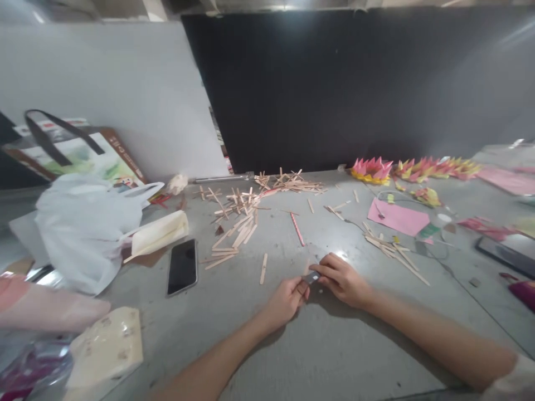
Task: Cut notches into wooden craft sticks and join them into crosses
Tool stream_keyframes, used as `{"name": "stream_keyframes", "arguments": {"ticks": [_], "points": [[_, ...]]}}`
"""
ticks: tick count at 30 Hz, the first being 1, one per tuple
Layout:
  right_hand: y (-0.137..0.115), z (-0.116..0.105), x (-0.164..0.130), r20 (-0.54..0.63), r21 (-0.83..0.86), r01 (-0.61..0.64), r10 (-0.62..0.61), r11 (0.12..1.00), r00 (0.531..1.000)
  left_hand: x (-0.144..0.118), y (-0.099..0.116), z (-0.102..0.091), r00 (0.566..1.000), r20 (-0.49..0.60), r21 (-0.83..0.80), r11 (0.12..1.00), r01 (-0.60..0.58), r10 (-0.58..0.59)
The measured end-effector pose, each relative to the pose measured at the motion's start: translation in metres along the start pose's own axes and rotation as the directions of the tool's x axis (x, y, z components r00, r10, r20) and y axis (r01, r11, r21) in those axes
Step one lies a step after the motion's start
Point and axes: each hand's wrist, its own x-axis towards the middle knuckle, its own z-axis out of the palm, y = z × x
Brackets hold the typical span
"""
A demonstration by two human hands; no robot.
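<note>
Both hands meet over the grey table (326, 334), gripping a small dark-grey flat piece (311, 277) whose exact kind I cannot make out. My left hand (287, 301) pinches its left end between thumb and fingers. On its other end are the closed fingertips of my right hand (343, 280). A pale wooden stick (307, 266) seems to show just beyond the piece, though it is blurred. Left of the hands lies a single wooden craft stick (263, 268). Farther back is a pink-and-white striped straw-like stick (297, 229).
Loose craft sticks (242, 209) are heaped at the back, with more sticks (395, 252) at right. A phone (182, 267) and white plastic bag (90, 223) lie left. Pink paper (397, 216), folded-paper flowers (371, 170) and another phone (507, 256) occupy the right. A black panel (343, 89) stands behind.
</note>
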Motion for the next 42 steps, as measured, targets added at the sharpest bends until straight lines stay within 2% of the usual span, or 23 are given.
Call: {"name": "stream_keyframes", "arguments": {"ticks": [7,11,17,20,23,28,30,32,34,39,42], "points": [[-0.001,0.000,0.000,0.023,0.018,-0.036,0.035,0.999,0.999,0.008,-0.007,-0.006,0.999,0.037,0.045,0.999,0.028,-0.030],[0.001,-0.002,0.006,-0.014,0.040,-0.119,0.120,0.992,0.993,0.031,0.004,-0.014,0.999,0.032,0.050,0.999,0.014,-0.016],[0.010,-0.005,0.018,-0.091,0.047,-0.237,0.241,0.970,0.966,0.066,0.016,-0.036,0.999,0.037,0.002,1.000,-0.010,0.010],[0.012,-0.009,0.018,-0.131,0.069,-0.224,0.232,0.972,0.964,0.080,0.011,-0.045,0.996,-0.092,-0.072,0.997,-0.021,0.014],[0.013,-0.017,0.021,-0.160,0.041,-0.214,0.218,0.976,0.963,0.099,0.004,-0.058,0.971,-0.237,-0.213,0.977,-0.016,-0.036],[0.023,-0.019,0.037,-0.113,-0.072,-0.224,0.215,0.972,0.970,0.139,-0.001,-0.091,0.948,-0.316,-0.281,0.958,-0.059,-0.035],[0.029,-0.012,0.048,-0.049,-0.133,-0.181,0.176,0.974,0.983,0.150,0.001,-0.104,0.937,-0.349,-0.318,0.943,-0.100,-0.019],[0.035,-0.004,0.063,0.077,-0.211,-0.054,0.071,0.976,0.995,0.156,0.002,-0.114,0.933,-0.359,-0.356,0.924,-0.136,-0.001],[0.042,0.005,0.079,0.174,-0.268,0.067,-0.020,0.961,0.985,0.157,0.002,-0.123,0.931,-0.364,-0.391,0.906,-0.163,0.010],[0.060,0.021,0.111,0.164,-0.385,0.110,-0.050,0.916,0.985,0.155,-0.004,-0.137,0.917,-0.395,-0.426,0.872,-0.241,0.061],[0.073,0.021,0.122,0.108,-0.341,0.070,-0.034,0.937,0.994,0.156,-0.007,-0.140,0.907,-0.415,-0.421,0.867,-0.266,0.076]]}}
